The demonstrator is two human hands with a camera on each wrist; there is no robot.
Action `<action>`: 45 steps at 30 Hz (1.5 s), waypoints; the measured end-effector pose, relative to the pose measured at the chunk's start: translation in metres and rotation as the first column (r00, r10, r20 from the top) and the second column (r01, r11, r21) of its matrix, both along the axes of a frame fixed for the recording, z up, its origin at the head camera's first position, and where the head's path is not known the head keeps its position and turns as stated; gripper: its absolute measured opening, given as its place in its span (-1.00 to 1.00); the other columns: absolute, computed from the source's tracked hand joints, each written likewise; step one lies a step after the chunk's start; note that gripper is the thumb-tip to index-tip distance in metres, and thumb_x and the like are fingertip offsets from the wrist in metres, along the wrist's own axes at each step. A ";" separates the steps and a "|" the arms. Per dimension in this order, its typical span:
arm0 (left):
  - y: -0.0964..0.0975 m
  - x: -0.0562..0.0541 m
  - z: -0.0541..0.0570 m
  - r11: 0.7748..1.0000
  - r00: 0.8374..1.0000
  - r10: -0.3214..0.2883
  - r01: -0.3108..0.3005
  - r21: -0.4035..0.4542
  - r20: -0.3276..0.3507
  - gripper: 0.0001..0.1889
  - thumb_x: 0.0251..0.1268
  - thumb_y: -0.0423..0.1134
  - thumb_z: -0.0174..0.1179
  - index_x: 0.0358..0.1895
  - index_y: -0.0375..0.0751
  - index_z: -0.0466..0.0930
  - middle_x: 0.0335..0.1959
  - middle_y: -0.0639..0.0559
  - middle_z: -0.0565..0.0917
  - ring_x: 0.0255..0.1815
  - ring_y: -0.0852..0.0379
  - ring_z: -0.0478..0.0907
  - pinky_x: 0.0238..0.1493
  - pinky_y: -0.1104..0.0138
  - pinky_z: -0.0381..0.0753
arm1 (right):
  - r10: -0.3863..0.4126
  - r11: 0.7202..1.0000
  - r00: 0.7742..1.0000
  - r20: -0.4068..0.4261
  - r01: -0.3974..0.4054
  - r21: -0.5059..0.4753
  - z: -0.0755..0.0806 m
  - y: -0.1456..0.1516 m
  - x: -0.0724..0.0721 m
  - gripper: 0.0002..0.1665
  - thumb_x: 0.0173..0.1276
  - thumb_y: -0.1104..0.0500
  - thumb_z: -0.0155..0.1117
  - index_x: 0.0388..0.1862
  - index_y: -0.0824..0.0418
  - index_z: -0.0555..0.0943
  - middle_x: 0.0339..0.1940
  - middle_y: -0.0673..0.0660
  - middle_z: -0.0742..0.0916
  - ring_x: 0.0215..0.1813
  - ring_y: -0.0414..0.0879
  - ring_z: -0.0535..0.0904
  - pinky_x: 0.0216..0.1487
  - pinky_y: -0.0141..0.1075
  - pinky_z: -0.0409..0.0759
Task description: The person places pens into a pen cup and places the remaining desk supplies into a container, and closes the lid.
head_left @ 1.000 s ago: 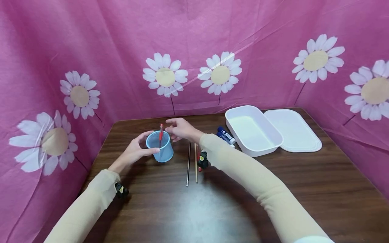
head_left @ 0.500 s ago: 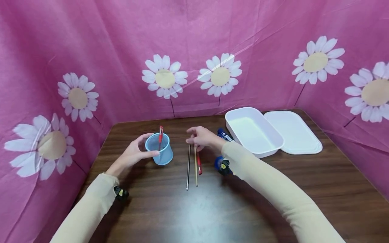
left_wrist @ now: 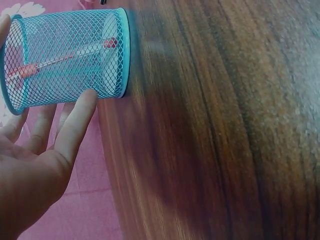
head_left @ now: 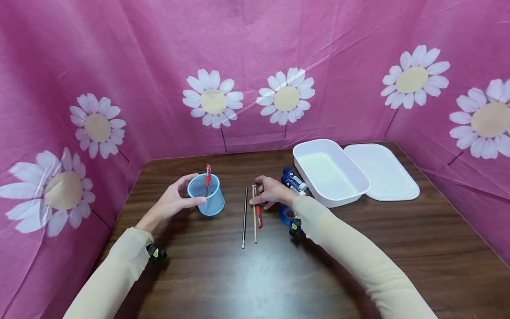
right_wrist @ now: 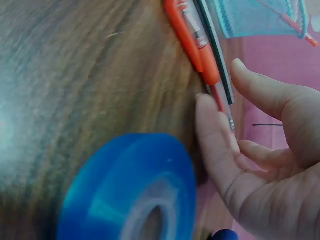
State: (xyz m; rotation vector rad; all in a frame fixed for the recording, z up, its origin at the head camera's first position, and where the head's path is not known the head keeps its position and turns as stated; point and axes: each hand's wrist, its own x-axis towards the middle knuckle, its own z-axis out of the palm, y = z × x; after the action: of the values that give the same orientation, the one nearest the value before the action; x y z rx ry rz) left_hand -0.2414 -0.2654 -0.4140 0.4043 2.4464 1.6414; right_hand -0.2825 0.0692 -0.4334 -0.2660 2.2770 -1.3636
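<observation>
My left hand (head_left: 175, 198) holds a light blue mesh pen cup (head_left: 213, 204) upright on the table, thumb on its near side. One red pen (head_left: 208, 175) stands inside it; the left wrist view shows this pen through the mesh (left_wrist: 75, 55). My right hand (head_left: 272, 191) is at the far ends of a natural wood pencil (head_left: 255, 228) and another red pen (head_left: 260, 218) lying on the table. In the right wrist view its fingers touch the lying red pen (right_wrist: 207, 65), while the thumb stands apart. A dark pencil (head_left: 245, 217) lies just left of these.
A blue tape roll (head_left: 285, 215) lies partly behind my right wrist. Two blue-and-white tubes (head_left: 295, 178) rest beside a white plastic box (head_left: 334, 203), with its white lid (head_left: 392, 177) to the right. A pink flowered cloth (head_left: 247, 26) hangs behind the wooden table (head_left: 207, 274).
My right hand has moved from beside the cup rightward and down to the lying pencils and pen. The left hand keeps holding the cup. The tape roll has come into view.
</observation>
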 end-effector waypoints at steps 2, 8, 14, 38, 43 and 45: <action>0.000 0.000 0.000 1.000 1.000 0.005 -0.005 0.000 0.002 -0.16 0.16 -0.20 0.53 0.49 -0.13 0.29 0.24 -0.22 0.55 0.16 -0.12 0.50 -0.03 0.33 0.62 | -0.014 1.000 1.000 -0.001 0.014 -0.011 -0.003 -0.001 0.000 0.02 0.16 0.35 0.58 0.51 0.38 0.23 -0.07 0.23 0.52 -0.26 -0.06 0.63 -0.40 -0.18 0.75; -0.001 0.001 -0.001 1.000 1.000 0.008 -0.008 0.005 0.020 -0.16 0.15 -0.20 0.54 0.48 -0.12 0.29 0.24 -0.21 0.54 0.20 -0.14 0.47 0.01 0.36 0.61 | -0.032 0.999 0.999 0.043 0.034 -0.034 -0.007 -0.001 0.001 0.01 0.15 0.41 0.56 0.53 0.36 0.25 -0.06 0.23 0.53 -0.31 -0.06 0.65 -0.38 -0.20 0.75; 0.000 0.002 -0.002 0.999 0.999 0.010 -0.011 0.038 0.041 -0.14 0.18 -0.23 0.51 0.51 -0.14 0.24 0.25 -0.30 0.51 0.07 -0.08 0.53 -0.15 0.30 0.70 | -0.036 0.996 0.994 0.107 0.044 -0.078 -0.008 0.001 -0.003 -0.03 0.15 0.48 0.52 0.51 0.35 0.28 -0.10 0.21 0.52 -0.32 -0.06 0.65 -0.38 -0.20 0.75; 0.009 0.003 -0.004 0.998 0.999 -0.004 0.001 0.059 0.054 -0.16 0.19 -0.22 0.51 0.51 -0.07 0.26 0.23 -0.23 0.52 -0.02 0.02 0.57 -0.20 0.13 0.74 | 0.045 0.998 0.985 0.164 -0.036 -0.059 0.005 0.006 -0.009 -0.05 0.16 0.54 0.30 0.55 0.32 0.21 -0.17 0.19 0.50 -0.36 -0.07 0.52 -0.36 -0.12 0.76; 0.009 0.002 -0.003 0.999 0.999 0.012 -0.013 0.040 0.033 -0.17 0.15 -0.21 0.54 0.49 -0.07 0.30 0.19 -0.22 0.54 -0.05 0.01 0.55 -0.23 0.15 0.73 | 0.059 0.996 0.977 0.206 -0.044 -0.078 0.009 0.007 -0.008 -0.06 0.19 0.50 0.26 0.57 0.29 0.20 -0.13 0.21 0.54 -0.28 -0.05 0.53 -0.28 -0.11 0.75; 0.009 0.001 -0.001 0.999 1.000 0.010 -0.011 0.033 0.022 -0.16 0.15 -0.20 0.54 0.49 -0.08 0.29 0.19 -0.22 0.54 -0.04 0.00 0.55 -0.20 0.12 0.74 | 0.058 0.996 0.974 0.218 -0.040 -0.084 0.011 0.007 -0.008 -0.05 0.19 0.50 0.25 0.57 0.28 0.20 -0.12 0.21 0.55 -0.27 -0.04 0.54 -0.27 -0.12 0.75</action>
State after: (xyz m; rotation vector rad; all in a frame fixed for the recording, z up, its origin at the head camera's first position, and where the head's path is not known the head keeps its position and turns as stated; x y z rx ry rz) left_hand -0.2407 -0.2568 -0.4152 0.3765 2.4124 1.6831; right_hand -0.2910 0.0767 -0.4227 -0.1857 2.0250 -1.3869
